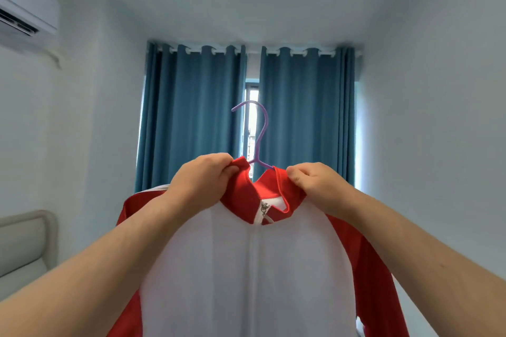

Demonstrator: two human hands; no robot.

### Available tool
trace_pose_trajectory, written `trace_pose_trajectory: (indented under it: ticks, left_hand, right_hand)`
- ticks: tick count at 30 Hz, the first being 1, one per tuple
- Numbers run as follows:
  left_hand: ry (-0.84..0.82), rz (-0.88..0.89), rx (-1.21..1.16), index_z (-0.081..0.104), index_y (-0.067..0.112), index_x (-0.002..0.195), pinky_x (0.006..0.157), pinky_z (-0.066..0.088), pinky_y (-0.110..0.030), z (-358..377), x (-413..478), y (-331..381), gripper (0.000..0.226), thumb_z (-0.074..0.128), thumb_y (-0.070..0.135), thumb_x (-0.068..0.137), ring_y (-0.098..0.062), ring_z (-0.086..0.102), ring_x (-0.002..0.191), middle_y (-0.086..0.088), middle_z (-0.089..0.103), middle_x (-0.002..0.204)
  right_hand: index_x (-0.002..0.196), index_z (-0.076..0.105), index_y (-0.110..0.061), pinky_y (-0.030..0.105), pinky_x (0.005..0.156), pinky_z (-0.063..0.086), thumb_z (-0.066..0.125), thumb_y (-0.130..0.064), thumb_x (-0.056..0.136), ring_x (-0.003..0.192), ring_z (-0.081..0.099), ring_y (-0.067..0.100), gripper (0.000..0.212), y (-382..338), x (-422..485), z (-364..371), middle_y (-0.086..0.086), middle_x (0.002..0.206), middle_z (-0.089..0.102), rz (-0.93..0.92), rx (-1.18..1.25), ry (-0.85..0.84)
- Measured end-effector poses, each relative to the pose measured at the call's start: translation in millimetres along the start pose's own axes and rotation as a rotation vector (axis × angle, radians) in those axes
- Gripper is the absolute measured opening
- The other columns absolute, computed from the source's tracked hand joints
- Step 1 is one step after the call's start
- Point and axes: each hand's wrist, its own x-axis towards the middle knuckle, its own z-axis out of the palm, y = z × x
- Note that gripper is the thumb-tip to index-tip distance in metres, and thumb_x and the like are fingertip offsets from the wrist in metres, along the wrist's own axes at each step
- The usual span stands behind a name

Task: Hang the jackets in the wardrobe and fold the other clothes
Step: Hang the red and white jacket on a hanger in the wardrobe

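Observation:
A white jacket point(246, 268) with red sleeves and a red collar hangs in front of me, held up at chest height and zipped shut to the collar. It sits on a purple hanger point(261, 128) whose hook rises above the collar; the hanger's arms are hidden inside the jacket. My left hand point(202, 180) pinches the left side of the red collar. My right hand point(315, 186) pinches the right side of the collar. No wardrobe is in view.
Blue curtains point(191, 117) cover the window straight ahead, with a narrow gap in the middle. An air conditioner point(24, 13) is mounted high on the left wall. A padded beige headboard point(24, 241) stands at the lower left. White walls close both sides.

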Motion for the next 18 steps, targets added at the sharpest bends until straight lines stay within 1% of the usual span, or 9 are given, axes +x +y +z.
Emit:
trace_pose_trajectory:
  ticks: [2,4,6,8,9,11,13,16,18]
  left_hand:
    - [0.024,0.014,0.015,0.047,0.021,0.072,0.064,0.042,-0.037,-10.1,-4.9,-9.0,0.031,0.05,0.034,0.099,-0.024,0.051,0.071,0.01,0.048,0.066]
    - [0.032,0.003,-0.013,0.051,0.017,0.071,0.063,0.044,-0.039,-22.4,-14.1,-21.6,0.032,0.052,0.031,0.1,-0.023,0.051,0.067,0.008,0.05,0.065]
    - [0.049,-0.017,-0.096,0.048,0.015,0.066,0.058,0.04,-0.038,-40.0,-25.4,-32.6,0.038,0.053,0.03,0.1,-0.019,0.046,0.058,0.006,0.048,0.059]
    - [0.085,-0.037,-0.149,0.05,0.015,0.065,0.056,0.038,-0.038,-62.3,-39.2,-41.4,0.04,0.049,0.041,0.096,-0.015,0.045,0.055,0.005,0.049,0.057]
    - [0.09,-0.05,-0.104,0.055,0.018,0.068,0.056,0.04,-0.036,-73.7,-47.6,-46.9,0.04,0.046,0.047,0.093,-0.014,0.049,0.057,0.007,0.052,0.058]
    - [0.082,-0.09,0.093,0.058,0.024,0.071,0.055,0.041,-0.032,-93.7,-67.9,-58.8,0.041,0.04,0.058,0.087,-0.012,0.053,0.06,0.01,0.056,0.061]
    - [0.068,-0.125,0.229,0.047,0.027,0.062,0.054,0.037,-0.031,-110.8,-85.7,-68.5,0.042,0.039,0.061,0.086,-0.016,0.05,0.059,0.009,0.051,0.058]
    - [0.055,-0.205,0.282,0.04,0.03,0.057,0.057,0.035,-0.034,-130.4,-100.0,-71.2,0.047,0.039,0.057,0.095,-0.024,0.05,0.064,0.01,0.047,0.057]
    - [0.085,-0.241,0.285,0.04,0.03,0.054,0.056,0.032,-0.032,-138.7,-111.6,-66.4,0.049,0.037,0.06,0.093,-0.021,0.05,0.062,0.01,0.046,0.054]
  right_hand:
    - [0.069,0.053,-0.011,0.037,0.066,0.041,0.045,-0.04,0.102,0.064,0.05,0.015,0.045,2.3,-0.3,4.1,-0.003,0.066,0.057,-0.024,-0.075,0.01]
    - [0.062,0.05,-0.013,0.034,0.059,0.037,0.051,-0.043,0.1,0.056,0.045,0.012,0.048,-2.1,1.0,14.3,-0.004,0.058,0.051,-0.045,-0.114,0.038]
    - [0.056,0.044,-0.016,0.034,0.056,0.034,0.055,-0.043,0.097,0.053,0.041,0.01,0.05,-11.0,2.3,30.6,-0.006,0.054,0.046,-0.08,-0.11,0.09]
    - [0.055,0.044,-0.019,0.038,0.057,0.039,0.057,-0.045,0.095,0.055,0.045,0.012,0.05,-21.7,3.4,46.9,-0.005,0.054,0.047,-0.093,-0.081,0.15]
    - [0.055,0.045,-0.019,0.04,0.058,0.041,0.058,-0.046,0.095,0.056,0.047,0.014,0.049,-26.4,4.5,53.5,-0.005,0.054,0.049,-0.091,-0.059,0.176]
    - [0.057,0.049,-0.019,0.041,0.06,0.044,0.058,-0.047,0.094,0.059,0.052,0.017,0.048,-34.3,6.1,63.8,-0.004,0.055,0.053,-0.081,-0.013,0.212]
    - [0.058,0.052,-0.016,0.041,0.059,0.045,0.058,-0.05,0.093,0.059,0.053,0.018,0.049,-42.8,6.5,73.0,-0.003,0.054,0.054,-0.081,0.026,0.221]
    - [0.052,0.044,-0.019,0.037,0.053,0.035,0.051,-0.057,0.093,0.05,0.042,0.014,0.057,-56.7,6.3,87.3,-0.007,0.046,0.046,-0.11,0.089,0.161]
    - [0.048,0.037,-0.02,0.036,0.053,0.028,0.045,-0.058,0.096,0.047,0.033,0.014,0.062,-63.2,6.9,93.6,-0.006,0.042,0.035,-0.102,0.174,0.124]
